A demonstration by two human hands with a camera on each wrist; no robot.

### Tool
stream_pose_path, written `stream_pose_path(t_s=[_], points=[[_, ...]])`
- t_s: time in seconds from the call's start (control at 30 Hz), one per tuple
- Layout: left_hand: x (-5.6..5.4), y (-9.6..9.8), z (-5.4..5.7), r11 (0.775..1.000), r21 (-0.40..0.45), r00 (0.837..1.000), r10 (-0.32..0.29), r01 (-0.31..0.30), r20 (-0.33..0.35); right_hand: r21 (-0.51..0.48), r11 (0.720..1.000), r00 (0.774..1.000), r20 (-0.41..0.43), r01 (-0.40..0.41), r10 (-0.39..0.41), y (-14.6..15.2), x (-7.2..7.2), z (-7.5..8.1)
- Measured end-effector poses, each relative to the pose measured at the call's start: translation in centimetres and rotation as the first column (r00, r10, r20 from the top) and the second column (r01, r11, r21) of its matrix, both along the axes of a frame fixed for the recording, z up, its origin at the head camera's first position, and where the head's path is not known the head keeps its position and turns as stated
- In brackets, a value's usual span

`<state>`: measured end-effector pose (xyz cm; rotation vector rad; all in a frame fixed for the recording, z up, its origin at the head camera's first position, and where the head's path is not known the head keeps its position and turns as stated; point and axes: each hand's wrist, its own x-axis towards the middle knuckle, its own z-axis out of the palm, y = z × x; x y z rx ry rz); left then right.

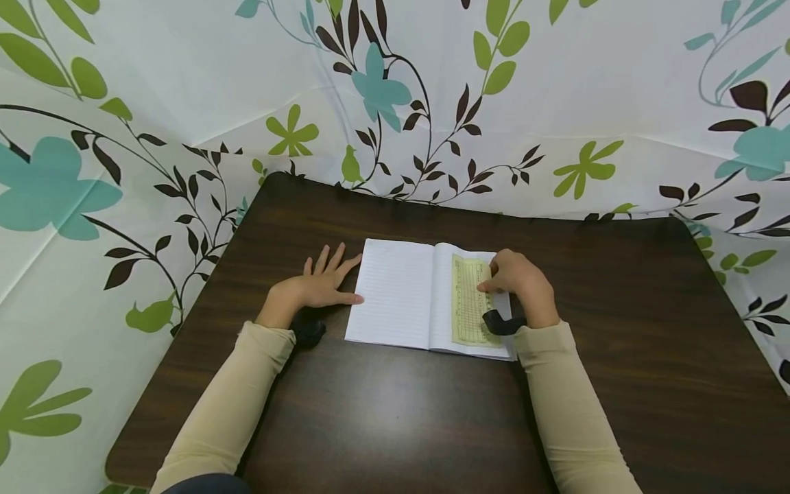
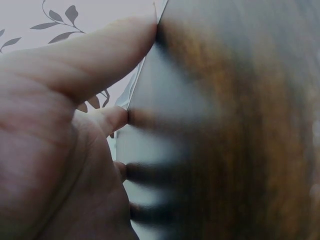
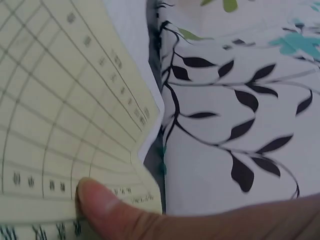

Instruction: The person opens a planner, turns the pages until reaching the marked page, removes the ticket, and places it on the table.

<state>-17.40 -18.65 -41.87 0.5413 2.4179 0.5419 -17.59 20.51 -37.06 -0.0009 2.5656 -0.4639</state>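
Observation:
An open lined notebook [image 1: 395,295] lies on the dark wooden table, and a yellow-green printed form [image 1: 470,305] with a grid lies on its right page. My left hand [image 1: 313,287] rests on the table with fingers spread, its thumb and index fingertip at the notebook's left edge. My right hand [image 1: 527,285] pinches the form near its right edge. In the right wrist view the thumb [image 3: 102,200] presses on the printed side and the form bends there; the other fingers are hidden.
Dark bands with black mounts [image 1: 308,331] sit at both wrists; the right one hangs over the form. The table [image 1: 395,425] has rounded corners. A white cloth [image 1: 216,68] with leaves and flowers hangs behind and to the sides.

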Motion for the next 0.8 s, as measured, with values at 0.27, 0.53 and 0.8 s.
stream_pose_path(t_s=[0.27, 0.53, 0.8], points=[[0.0, 0.0, 0.0, 1.000, 0.002, 1.000, 0.009, -0.009, 0.005, -0.131, 0.991, 1.000, 0.006, -0.016, 0.017, 1.8, -0.4, -0.1], [-0.2, 0.1, 0.0, 1.000, -0.002, 1.000, 0.016, -0.016, 0.000, -0.186, 0.982, 1.000, -0.004, -0.027, 0.027, 2.8, -0.7, 0.0], [-0.1, 0.2, 0.1, 1.000, -0.013, 1.000, 0.014, -0.014, 0.005, -0.198, 0.979, 0.999, -0.007, -0.046, 0.046, 4.2, -0.5, 0.5]])
